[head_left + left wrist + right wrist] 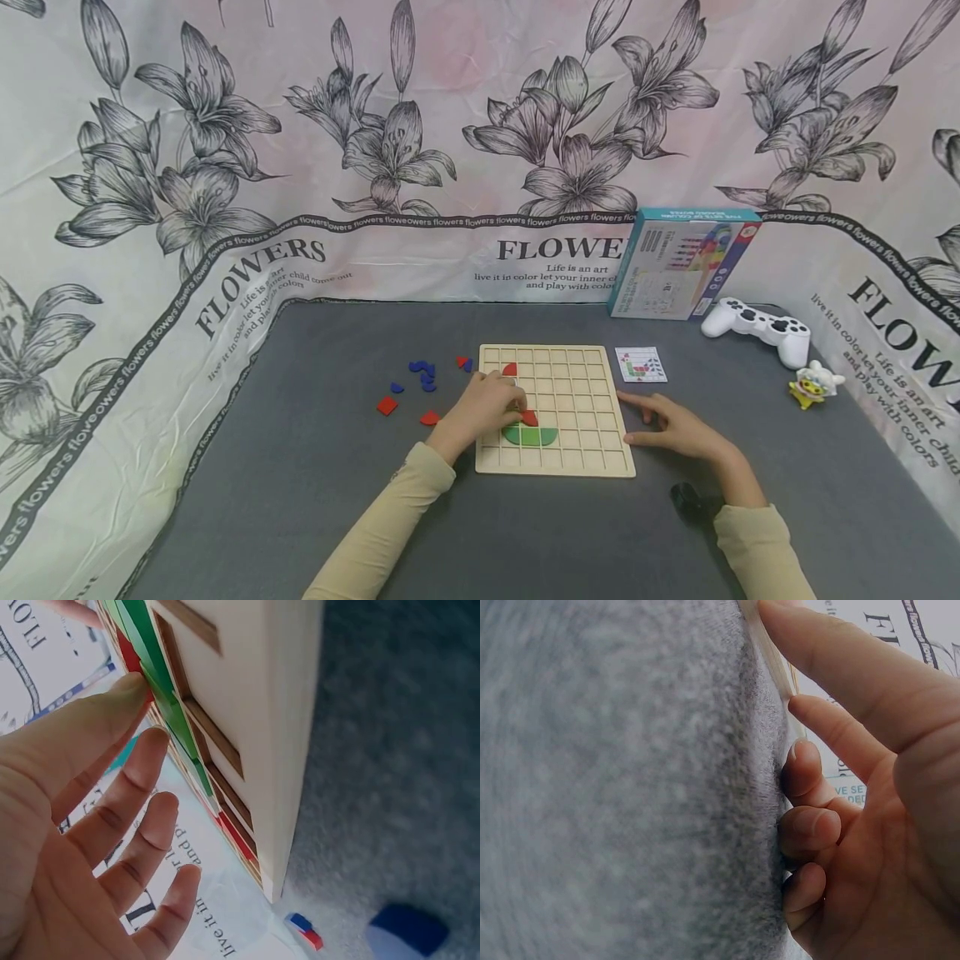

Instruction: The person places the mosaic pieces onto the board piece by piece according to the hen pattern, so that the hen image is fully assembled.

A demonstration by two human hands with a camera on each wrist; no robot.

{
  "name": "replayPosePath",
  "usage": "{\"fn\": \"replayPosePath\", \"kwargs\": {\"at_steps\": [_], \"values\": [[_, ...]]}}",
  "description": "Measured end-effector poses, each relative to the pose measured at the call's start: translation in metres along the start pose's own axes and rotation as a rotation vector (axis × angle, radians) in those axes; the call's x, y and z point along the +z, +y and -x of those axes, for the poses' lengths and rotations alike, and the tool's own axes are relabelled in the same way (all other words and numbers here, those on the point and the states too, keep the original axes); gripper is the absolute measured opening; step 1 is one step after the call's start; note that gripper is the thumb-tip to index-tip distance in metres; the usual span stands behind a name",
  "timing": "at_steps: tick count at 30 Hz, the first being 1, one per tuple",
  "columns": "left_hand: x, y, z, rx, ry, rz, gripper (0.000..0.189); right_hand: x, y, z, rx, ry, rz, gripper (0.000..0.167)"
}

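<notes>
Thumb and index finger of the left hand (491, 402) come together in a pinch on a small, flat red piece (530, 418); the fingers partly cover it, so its long axis cannot be told. The piece lies to the right of that hand, at the square, pale wooden grid board (555, 472), left of the board's middle. Just on its near side sits a rounded row of flat green pieces (531, 436), long axis running left to right. The left hand is the nearer one, touching the red piece; the right hand (678, 428) is well apart from it, thumb and index finger spread, tips against the board's right edge. Loose blue pieces (427, 384) and a red square (387, 406) lie left of the board on the grey worktop (285, 417).
</notes>
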State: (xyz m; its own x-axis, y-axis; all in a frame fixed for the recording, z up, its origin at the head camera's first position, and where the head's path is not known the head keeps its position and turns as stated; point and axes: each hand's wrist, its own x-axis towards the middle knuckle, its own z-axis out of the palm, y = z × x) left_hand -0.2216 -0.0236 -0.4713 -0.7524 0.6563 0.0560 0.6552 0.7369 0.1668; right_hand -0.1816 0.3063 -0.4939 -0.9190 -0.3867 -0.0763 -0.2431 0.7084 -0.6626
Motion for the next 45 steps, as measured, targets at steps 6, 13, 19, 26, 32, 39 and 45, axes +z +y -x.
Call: {"fn": "replayPosePath", "kwargs": {"at_steps": [6,13,19,26,32,39,45], "values": [[0.002,0.002,-0.002,0.007,-0.012,-0.019,0.009,0.0,0.0,0.0,-0.002,-0.004,-0.007,0.071],[0.002,0.004,-0.002,0.016,-0.005,-0.005,0.01,0.0,0.0,0.0,-0.009,0.002,0.004,0.071],[0.003,0.002,0.001,-0.006,0.008,0.025,0.011,0.0,-0.001,0.001,-0.007,0.0,0.001,0.071],[-0.001,-0.006,0.015,-0.046,0.04,0.069,0.012,-0.001,-0.003,0.001,0.004,-0.006,-0.001,0.072],[-0.007,-0.021,0.032,-0.085,0.097,0.096,0.013,-0.001,-0.004,0.001,0.01,-0.009,0.001,0.072],[-0.011,-0.045,0.055,-0.168,0.127,0.114,0.015,-0.001,-0.003,0.001,-0.006,-0.002,0.002,0.071],[-0.012,-0.067,0.077,-0.222,0.14,0.115,0.014,-0.001,-0.002,0.001,-0.008,-0.001,0.013,0.071]]}}
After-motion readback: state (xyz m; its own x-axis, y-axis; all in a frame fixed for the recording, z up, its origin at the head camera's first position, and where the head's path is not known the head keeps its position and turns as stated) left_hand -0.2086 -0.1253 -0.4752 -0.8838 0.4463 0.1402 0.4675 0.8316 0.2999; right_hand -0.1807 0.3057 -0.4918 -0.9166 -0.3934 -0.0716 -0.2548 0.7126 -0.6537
